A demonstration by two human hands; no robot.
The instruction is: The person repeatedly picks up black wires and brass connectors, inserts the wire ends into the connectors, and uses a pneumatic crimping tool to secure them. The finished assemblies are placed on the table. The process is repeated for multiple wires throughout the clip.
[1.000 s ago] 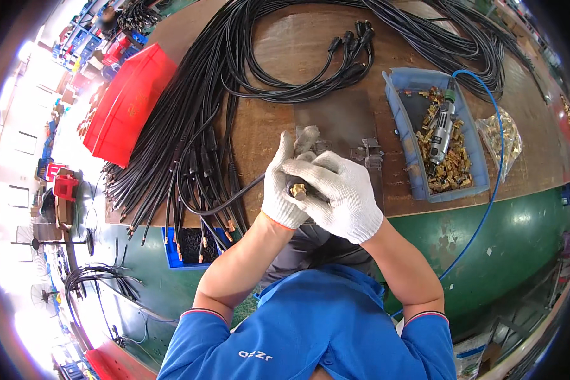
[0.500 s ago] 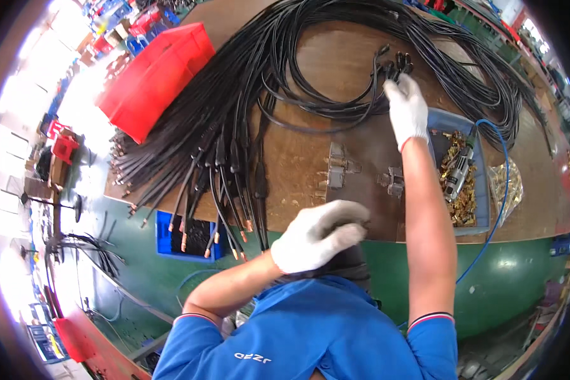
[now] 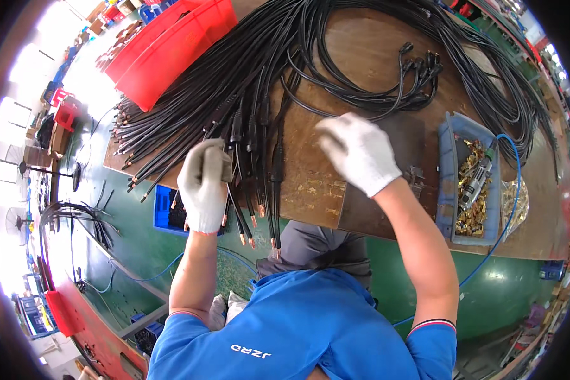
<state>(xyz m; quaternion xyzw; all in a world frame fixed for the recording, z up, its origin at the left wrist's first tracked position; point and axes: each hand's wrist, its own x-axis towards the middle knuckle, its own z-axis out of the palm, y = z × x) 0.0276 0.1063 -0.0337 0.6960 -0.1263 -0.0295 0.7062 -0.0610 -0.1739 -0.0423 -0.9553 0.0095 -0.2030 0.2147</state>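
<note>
My left hand, in a white glove with a grey palm, is at the left by the hanging ends of the black cables. Its fingers are loosely bent, and I see no cable clearly inside them. Bare copper tips show on several cable ends just right of it. My right hand, gloved too, is over the middle of the table with thumb and fingers apart, holding nothing. Beyond it lies a coil with black plugs. A small metal fixture sits right of that hand; its details are too small to make out.
A blue-grey bin at the right holds brass pieces and a metal power tool with a blue hose. Beside it lies a clear bag. A red crate stands far left; a blue crate is below the table edge.
My right hand has left the black plugs and come left and nearer. My left hand has moved left and farther out, to the cable ends. The whole view has shifted.
</note>
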